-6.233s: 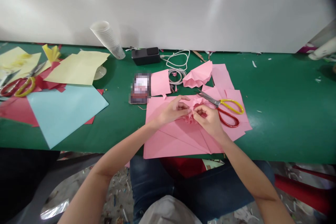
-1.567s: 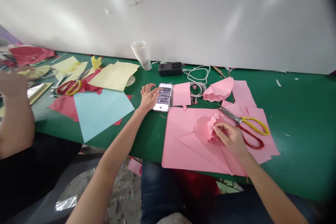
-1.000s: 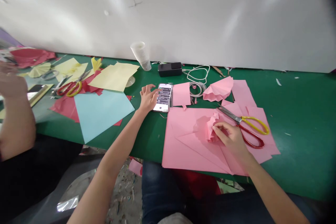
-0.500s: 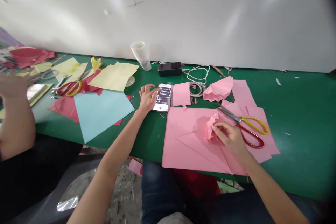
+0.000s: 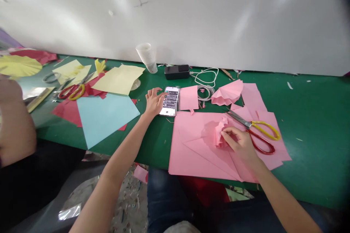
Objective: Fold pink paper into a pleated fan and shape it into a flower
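Note:
My left hand [image 5: 154, 102] reaches to a phone [image 5: 170, 107] lying on the green table; its fingers are apart, with the index finger at the lit screen. Between the thumb and fingers of my right hand [image 5: 240, 142] is a pleated pink paper piece [image 5: 220, 133], held just over a stack of pink paper sheets [image 5: 197, 156]. Beside that hand, scissors [image 5: 247, 125] with one yellow and one red handle lie on the pink sheets. Another folded pink paper fan [image 5: 228, 93] rests behind them.
A stack of plastic cups [image 5: 147, 58], a black device [image 5: 177, 72] and a coiled white cable [image 5: 206, 93] stand along the wall. Left are a blue sheet [image 5: 106, 116], yellow sheets [image 5: 120, 80] and second scissors [image 5: 72, 91]. A co-worker's arm [image 5: 16, 123] is at far left.
A yellow pleated paper has come into view beside the co-worker, whose hand has moved left and down. My left index finger shifts slightly at the screen; my right hand stays put.

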The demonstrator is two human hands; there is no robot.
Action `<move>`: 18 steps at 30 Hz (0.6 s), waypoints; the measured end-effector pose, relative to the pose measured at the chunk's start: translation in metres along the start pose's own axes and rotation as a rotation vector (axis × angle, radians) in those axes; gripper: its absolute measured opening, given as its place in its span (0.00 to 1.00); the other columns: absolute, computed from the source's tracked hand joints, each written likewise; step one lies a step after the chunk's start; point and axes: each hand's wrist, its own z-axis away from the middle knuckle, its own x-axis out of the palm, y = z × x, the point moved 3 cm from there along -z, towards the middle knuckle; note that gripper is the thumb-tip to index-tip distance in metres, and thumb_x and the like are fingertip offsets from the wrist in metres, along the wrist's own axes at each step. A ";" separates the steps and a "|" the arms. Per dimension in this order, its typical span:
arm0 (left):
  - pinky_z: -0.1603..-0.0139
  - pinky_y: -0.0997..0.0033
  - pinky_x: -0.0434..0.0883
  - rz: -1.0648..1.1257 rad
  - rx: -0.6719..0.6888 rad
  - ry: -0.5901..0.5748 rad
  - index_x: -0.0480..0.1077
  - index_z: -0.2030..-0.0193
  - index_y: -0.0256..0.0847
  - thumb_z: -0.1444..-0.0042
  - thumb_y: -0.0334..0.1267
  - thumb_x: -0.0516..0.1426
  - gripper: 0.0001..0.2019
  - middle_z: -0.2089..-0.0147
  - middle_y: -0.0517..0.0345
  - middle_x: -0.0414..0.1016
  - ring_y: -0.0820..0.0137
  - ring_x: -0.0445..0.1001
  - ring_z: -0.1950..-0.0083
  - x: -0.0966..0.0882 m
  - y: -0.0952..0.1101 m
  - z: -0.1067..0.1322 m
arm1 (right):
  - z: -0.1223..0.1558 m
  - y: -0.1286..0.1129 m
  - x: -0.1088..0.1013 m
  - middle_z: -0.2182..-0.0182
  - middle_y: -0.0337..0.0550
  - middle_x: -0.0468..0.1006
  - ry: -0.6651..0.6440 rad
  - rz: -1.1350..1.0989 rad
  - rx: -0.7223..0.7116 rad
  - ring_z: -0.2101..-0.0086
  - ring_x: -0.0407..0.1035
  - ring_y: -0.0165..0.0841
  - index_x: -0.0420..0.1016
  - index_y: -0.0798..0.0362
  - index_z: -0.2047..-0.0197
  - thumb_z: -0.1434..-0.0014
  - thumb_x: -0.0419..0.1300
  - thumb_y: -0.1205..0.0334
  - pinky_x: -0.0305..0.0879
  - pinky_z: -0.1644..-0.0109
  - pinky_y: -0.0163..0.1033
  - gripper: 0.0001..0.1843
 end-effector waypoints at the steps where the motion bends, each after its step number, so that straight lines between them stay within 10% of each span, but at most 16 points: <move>1: 0.43 0.54 0.58 0.002 -0.004 0.007 0.74 0.50 0.53 0.35 0.43 0.40 0.22 0.44 0.53 0.63 0.59 0.59 0.44 0.000 0.000 0.000 | 0.000 0.000 0.000 0.73 0.41 0.78 0.002 0.004 -0.002 0.71 0.73 0.35 0.74 0.52 0.68 0.43 0.58 0.54 0.69 0.65 0.40 0.10; 18: 0.45 0.57 0.62 0.039 -0.040 0.168 0.72 0.48 0.45 0.37 0.38 0.42 0.20 0.49 0.49 0.66 0.60 0.64 0.47 -0.013 0.006 0.002 | 0.000 0.000 0.000 0.73 0.41 0.78 0.012 -0.007 -0.007 0.70 0.72 0.35 0.74 0.52 0.68 0.43 0.58 0.54 0.69 0.64 0.40 0.10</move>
